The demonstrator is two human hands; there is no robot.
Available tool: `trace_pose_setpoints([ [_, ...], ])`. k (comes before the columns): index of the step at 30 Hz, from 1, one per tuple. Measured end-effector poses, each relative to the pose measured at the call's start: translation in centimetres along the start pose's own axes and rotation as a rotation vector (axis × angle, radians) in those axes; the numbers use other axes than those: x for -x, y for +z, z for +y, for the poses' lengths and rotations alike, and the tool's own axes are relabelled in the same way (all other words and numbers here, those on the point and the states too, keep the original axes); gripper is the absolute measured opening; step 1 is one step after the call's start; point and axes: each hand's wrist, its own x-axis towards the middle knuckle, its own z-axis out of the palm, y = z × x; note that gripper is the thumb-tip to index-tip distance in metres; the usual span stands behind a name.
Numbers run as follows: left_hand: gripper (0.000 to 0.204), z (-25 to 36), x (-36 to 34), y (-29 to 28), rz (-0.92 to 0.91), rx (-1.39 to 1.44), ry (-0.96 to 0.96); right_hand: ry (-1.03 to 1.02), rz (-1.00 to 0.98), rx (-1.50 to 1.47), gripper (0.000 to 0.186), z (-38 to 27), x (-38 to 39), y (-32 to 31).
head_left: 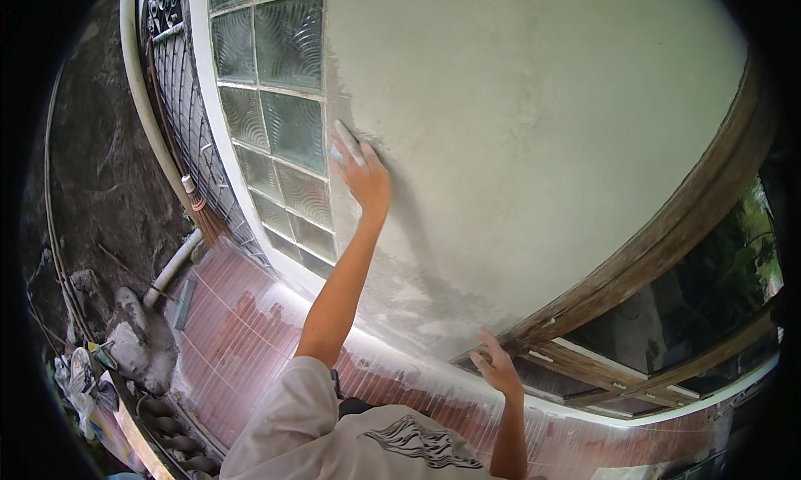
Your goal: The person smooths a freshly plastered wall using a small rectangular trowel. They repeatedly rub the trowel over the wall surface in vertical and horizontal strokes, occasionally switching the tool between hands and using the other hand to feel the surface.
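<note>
My left hand [365, 179] is raised against the pale green wall [534, 129], just right of the glass-block window [288, 46]. Its fingers press toward the surface over something small and whitish-grey, too little of which shows to name. Lower right, my right hand [499, 367] hangs near the wall's bottom corner by the wooden frame, fingers loosely bent and apart, with nothing seen in it. Grey, rough patches mark the wall along the window edge and low down between my hands.
A broom [204, 209] leans by a metal grille at the left. White dust lies on the red tiled floor [225, 321]. A wooden window frame [659, 238] borders the wall at the right. Rubble and a white pipe [171, 267] are at the far left.
</note>
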Motion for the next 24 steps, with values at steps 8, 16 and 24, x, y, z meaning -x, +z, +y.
trace_pose_setpoints([
  [8,0.068,0.4,-2.0,1.1,0.073,0.057,-0.028,0.014,-0.044,-0.009,0.068,1.5,0.0,0.4],
  [16,0.07,0.4,-1.3,1.5,0.098,-0.008,0.287,0.023,-0.008,-0.099,0.065,3.6,2.4,-0.1],
  [24,0.067,0.4,0.5,2.3,0.114,-0.012,0.182,0.163,-0.003,-0.099,0.058,5.3,5.0,1.2],
])
